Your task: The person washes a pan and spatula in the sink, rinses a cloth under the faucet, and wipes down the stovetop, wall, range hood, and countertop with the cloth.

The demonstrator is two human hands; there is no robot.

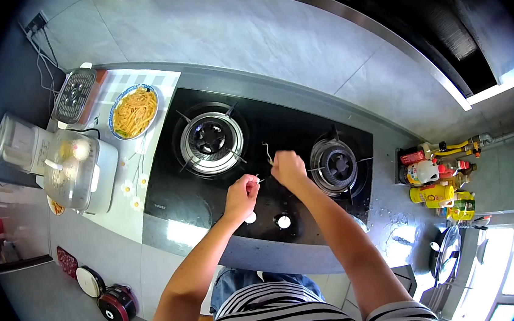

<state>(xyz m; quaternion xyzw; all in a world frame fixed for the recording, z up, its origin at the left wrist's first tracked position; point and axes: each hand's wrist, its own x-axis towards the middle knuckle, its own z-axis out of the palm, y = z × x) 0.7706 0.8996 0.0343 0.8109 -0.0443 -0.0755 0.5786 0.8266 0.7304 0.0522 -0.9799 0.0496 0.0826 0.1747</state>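
Over the middle of the black glass gas hob [205, 201], my left hand [243, 197] is closed in a pinch. A tiny pale bit shows at its fingertips, too small to name. Just right of it, my right hand [288, 168] is closed too, its fingers curled out of sight. A thin, pale, bent strand [268, 152] shows at its upper left; I cannot tell whether the hand grips it or it lies on the glass. The left burner [211, 138] stands beyond my left hand, and the right burner [335, 164] is close beside my right hand.
A blue-rimmed bowl of noodles [135, 112] sits left of the hob, near a clear-lidded steamer [74, 167] and a black grill plate [76, 95]. Several bottles [431, 195] crowd the right side. Along the front are white knobs [283, 222]; the range hood [342, 12] hangs above.
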